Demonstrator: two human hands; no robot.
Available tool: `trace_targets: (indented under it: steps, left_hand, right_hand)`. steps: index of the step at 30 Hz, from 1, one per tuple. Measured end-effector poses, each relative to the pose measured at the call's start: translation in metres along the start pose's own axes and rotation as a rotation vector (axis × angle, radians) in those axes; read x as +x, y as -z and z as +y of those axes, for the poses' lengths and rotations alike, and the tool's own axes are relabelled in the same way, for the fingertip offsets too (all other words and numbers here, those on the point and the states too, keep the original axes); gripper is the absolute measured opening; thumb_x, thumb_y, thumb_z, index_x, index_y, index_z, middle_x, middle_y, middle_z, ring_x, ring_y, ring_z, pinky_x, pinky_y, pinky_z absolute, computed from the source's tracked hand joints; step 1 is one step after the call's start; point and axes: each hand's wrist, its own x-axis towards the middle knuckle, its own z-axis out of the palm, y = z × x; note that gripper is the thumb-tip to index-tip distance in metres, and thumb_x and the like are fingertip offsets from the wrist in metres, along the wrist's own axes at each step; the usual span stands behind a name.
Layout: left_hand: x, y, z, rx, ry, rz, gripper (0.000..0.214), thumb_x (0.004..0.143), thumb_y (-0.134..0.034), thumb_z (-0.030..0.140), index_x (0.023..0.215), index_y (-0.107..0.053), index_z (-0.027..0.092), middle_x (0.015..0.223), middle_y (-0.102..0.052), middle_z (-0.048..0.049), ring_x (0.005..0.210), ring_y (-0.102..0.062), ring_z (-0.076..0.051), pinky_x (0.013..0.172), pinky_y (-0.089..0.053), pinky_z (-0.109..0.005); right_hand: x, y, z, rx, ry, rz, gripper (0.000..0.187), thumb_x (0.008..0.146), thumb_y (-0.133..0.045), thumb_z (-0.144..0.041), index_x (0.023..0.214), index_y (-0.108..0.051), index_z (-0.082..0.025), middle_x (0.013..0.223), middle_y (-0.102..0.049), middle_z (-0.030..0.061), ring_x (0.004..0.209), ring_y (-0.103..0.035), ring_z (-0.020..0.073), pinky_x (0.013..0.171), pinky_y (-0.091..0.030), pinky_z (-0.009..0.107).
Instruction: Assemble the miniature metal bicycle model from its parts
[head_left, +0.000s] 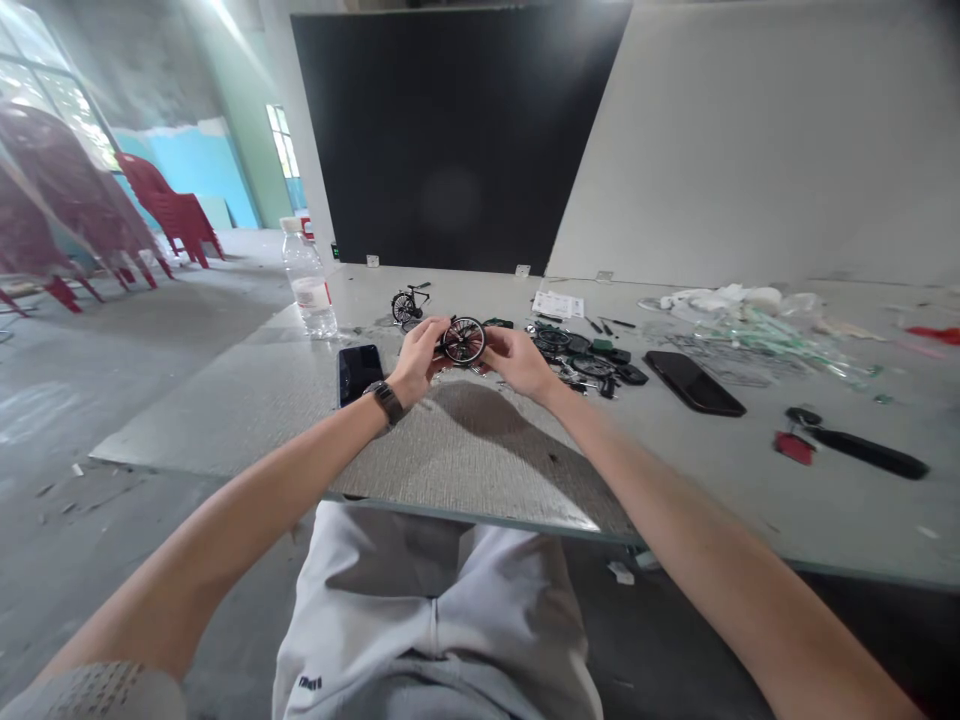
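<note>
The small wheel point(464, 341) has a dark rim, which looks like smooth plastic, and thin spokes with a slight metallic shine. Beneath it, the table top point(225, 410) appears finely ribbed and rough, yet rather glossy. To the left of the wheel, the bottle point(301, 285) is of clear, shiny plastic. To its right, the phone point(694, 382) has a smooth, glossy face, and farther right the bags point(780, 318) are of thin, crinkled plastic. Behind the wheel, the board point(457, 130) is smooth and mostly matt. Below it, the trousers point(435, 615) are of soft, matt cloth.
</note>
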Motion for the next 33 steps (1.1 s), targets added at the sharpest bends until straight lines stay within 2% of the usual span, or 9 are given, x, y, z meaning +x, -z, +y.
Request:
trace_targets:
  steps: [5,11,16,20,27,33]
  left_hand:
    - [0.000,-0.001,-0.002,0.116,-0.005,0.018,0.022,0.091,-0.061,0.039,0.085,-0.060,0.018,0.075,-0.056,0.0011,0.057,-0.051,-0.008,0.048,-0.041,-0.018]
    - [-0.003,-0.004,-0.005,0.128,-0.020,-0.127,0.045,0.094,-0.053,0.060,0.076,-0.050,0.019,0.057,-0.038,0.0069,0.046,-0.036,-0.007,0.047,-0.037,-0.020]
    - [-0.009,-0.007,-0.001,0.084,0.013,-0.197,0.061,0.085,-0.045,0.079,0.071,-0.046,0.020,0.057,-0.036,0.0066,0.046,-0.033,-0.007,0.047,-0.036,-0.022]
    - [-0.011,-0.009,0.002,0.071,0.036,-0.203,0.063,0.081,-0.046,0.082,0.070,-0.046,0.020,0.058,-0.038,0.0056,0.047,-0.033,-0.007,0.047,-0.034,-0.023]
    - [-0.012,-0.007,0.001,-0.026,0.095,-0.306,0.065,0.078,-0.047,0.084,0.066,-0.037,0.022,0.055,-0.019,0.0097,0.043,-0.019,-0.006,0.041,-0.024,-0.020]
    - [-0.010,-0.002,0.000,-0.054,0.126,-0.375,0.064,0.079,-0.048,0.083,0.066,-0.039,0.021,0.054,-0.017,0.0105,0.042,-0.015,-0.006,0.040,-0.016,-0.020]
  right_hand:
    - [-0.001,-0.009,-0.002,0.017,0.044,0.034,0.052,0.079,-0.069,-0.067,0.092,-0.068,-0.017,0.082,-0.070,0.0065,0.069,-0.062,0.0176,0.062,-0.053,0.030]
    - [-0.005,-0.014,-0.013,-0.017,0.045,0.125,0.045,0.084,-0.066,-0.063,0.092,-0.068,-0.019,0.079,-0.069,0.0062,0.066,-0.063,0.0178,0.062,-0.055,0.032]
    - [-0.007,-0.017,-0.016,0.018,0.050,0.151,0.047,0.084,-0.065,-0.065,0.097,-0.069,-0.020,0.081,-0.069,0.0061,0.070,-0.064,0.0187,0.065,-0.057,0.033]
    - [-0.008,-0.018,-0.019,0.012,0.070,0.139,0.048,0.084,-0.064,-0.066,0.099,-0.071,-0.021,0.082,-0.069,0.0058,0.071,-0.063,0.0181,0.065,-0.055,0.032]
    - [-0.010,-0.020,-0.023,0.017,0.123,0.179,0.049,0.083,-0.067,-0.066,0.097,-0.068,-0.019,0.080,-0.066,0.0047,0.068,-0.060,0.0162,0.059,-0.051,0.028]
    - [-0.011,-0.021,-0.025,-0.051,0.147,0.223,0.049,0.082,-0.066,-0.067,0.096,-0.067,-0.021,0.083,-0.067,0.0054,0.073,-0.061,0.0180,0.062,-0.050,0.029]
